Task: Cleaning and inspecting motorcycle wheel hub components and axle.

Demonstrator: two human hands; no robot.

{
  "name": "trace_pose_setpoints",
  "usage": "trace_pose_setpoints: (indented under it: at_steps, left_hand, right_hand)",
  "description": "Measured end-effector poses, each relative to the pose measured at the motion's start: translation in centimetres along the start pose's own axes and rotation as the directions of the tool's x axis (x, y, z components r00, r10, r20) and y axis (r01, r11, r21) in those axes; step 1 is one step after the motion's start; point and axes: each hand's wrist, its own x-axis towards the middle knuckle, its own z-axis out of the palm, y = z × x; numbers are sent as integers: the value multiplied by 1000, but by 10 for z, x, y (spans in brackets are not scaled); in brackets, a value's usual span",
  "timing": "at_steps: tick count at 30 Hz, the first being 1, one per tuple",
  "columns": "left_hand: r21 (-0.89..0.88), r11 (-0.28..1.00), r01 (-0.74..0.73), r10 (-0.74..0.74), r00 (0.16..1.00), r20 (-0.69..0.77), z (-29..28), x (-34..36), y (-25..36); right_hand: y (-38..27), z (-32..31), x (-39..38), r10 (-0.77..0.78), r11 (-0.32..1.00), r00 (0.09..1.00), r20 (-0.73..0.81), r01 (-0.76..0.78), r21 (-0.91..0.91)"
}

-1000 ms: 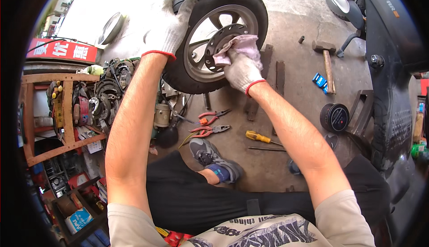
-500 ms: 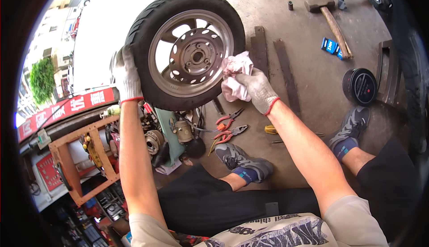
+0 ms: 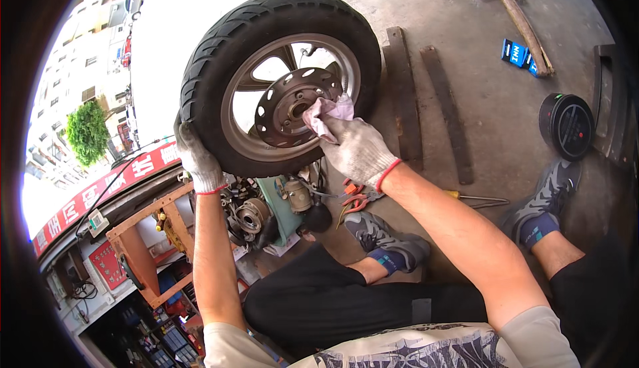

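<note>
A scooter wheel [image 3: 219, 82] with a black tyre and a silver rim stands tilted in front of me, with a dark slotted disc [image 3: 273, 121] around its hub. My left hand [image 3: 194, 154], in a white knit glove with a red cuff, grips the tyre's lower left edge. My right hand [image 3: 359, 152], gloved alike, is closed on a crumpled pinkish cloth [image 3: 329, 112] and presses it on the hub, partly hiding the centre.
Two flat metal bars [image 3: 444, 115], a sledgehammer [image 3: 522, 25], blue packets [image 3: 516, 55] and a round black tin [image 3: 568, 125] lie at right. Pliers [image 3: 356, 201] and a screwdriver [image 3: 456, 194] are near my feet. Parts [image 3: 249, 218] and a wooden frame [image 3: 150, 248] are at left.
My right hand has moved the cloth from the wheel's right side back onto the hub since half a second ago. My left hand has shifted lower on the tyre than a second ago.
</note>
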Motion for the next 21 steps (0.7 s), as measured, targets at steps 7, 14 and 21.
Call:
trace_pose_setpoints:
  at_steps: [7, 14, 21]
  left_hand:
    - [-41, 998, 39, -41, 998, -55, -3, -8, -4]
    - [96, 994, 47, -35, 992, -124, 6, -6, 2]
    - [492, 856, 159, -61, 976, -210, 15, 24, 26]
  right_hand:
    - [-32, -4, 34, 164, 937, 943, 288, -57, -345]
    - [-4, 15, 39, 255, -203, 727, 637, -604, 770]
    - [-15, -5, 36, 394, -486, 780, 487, -273, 830]
